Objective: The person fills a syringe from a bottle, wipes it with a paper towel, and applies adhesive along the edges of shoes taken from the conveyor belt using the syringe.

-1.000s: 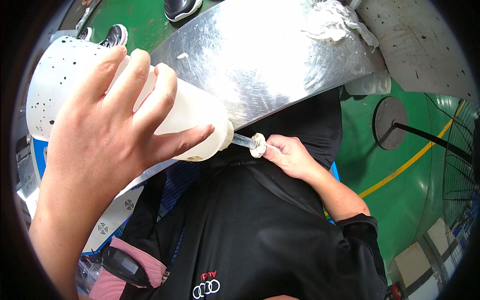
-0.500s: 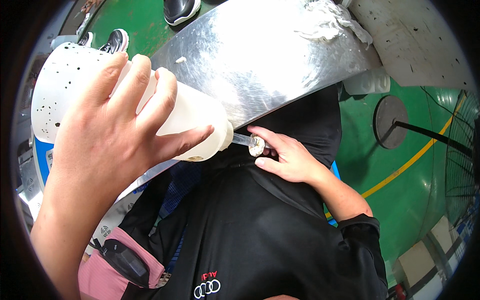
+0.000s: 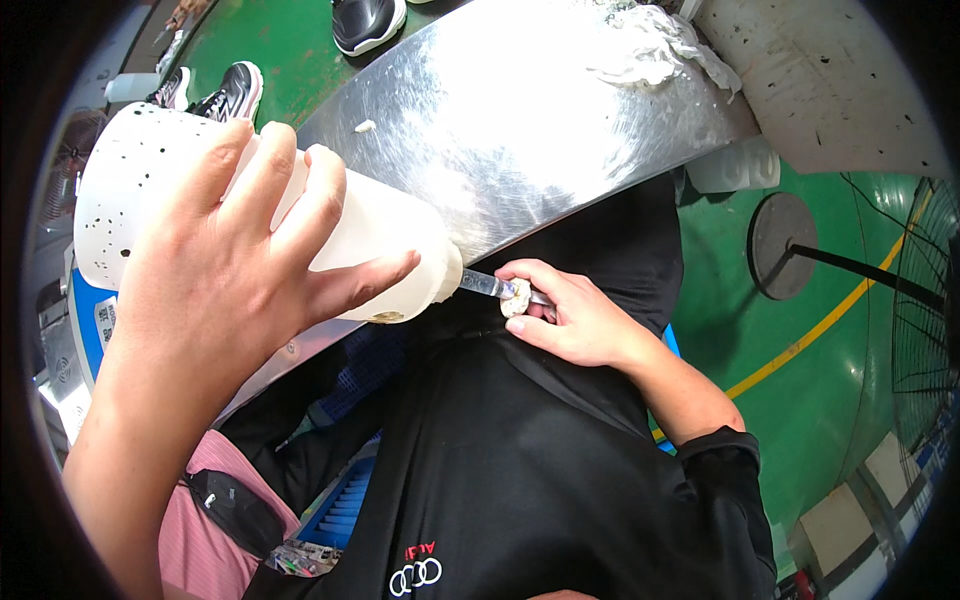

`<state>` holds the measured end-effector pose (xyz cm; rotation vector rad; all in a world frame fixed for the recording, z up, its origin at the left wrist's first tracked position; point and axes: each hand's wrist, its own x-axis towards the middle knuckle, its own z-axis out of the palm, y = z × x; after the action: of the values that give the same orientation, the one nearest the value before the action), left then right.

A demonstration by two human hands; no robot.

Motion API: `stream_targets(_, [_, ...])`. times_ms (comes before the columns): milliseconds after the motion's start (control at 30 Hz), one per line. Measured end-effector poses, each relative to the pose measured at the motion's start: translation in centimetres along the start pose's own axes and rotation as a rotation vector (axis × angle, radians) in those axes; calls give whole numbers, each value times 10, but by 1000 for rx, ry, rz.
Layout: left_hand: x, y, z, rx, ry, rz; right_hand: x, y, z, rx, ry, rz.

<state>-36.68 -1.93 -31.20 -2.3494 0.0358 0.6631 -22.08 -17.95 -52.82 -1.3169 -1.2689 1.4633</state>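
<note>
My left hand grips a large white translucent plastic bottle, its fingers spread over the upper side. The bottle lies tilted, its wide end speckled with dark spots and its mouth pointing right and down toward me. In the bottle's mouth sits the end of a clear tube, which looks like a syringe barrel. Around the tube's outer end is a whitish, crusted round collar. My right hand is closed on this end, thumb and fingers about the collar. What lies inside the bottle is hidden.
A shiny metal bench top runs beneath the bottle, with a crumpled white cloth and a small white scrap. Another person's pink garment shows at lower left. A round dark stand base is on the green floor at right.
Slightly more of the clear tube shows between the bottle's mouth and the collar. The bottle's wide end has dipped a little. The pink-clad person has shifted, uncovering a blue slatted surface.
</note>
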Motion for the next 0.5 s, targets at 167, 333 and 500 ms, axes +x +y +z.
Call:
stream_targets(167, [-2, 0, 0, -37, 2, -14, -1, 15, -1, 35, 20, -165])
stream_targets(333, [-4, 4, 2, -8, -12, -13, -1, 10, 2, 70, -63, -33])
stream_targets(500, [3, -1, -3, 11, -16, -11, 1, 24, 5, 99, 30, -42])
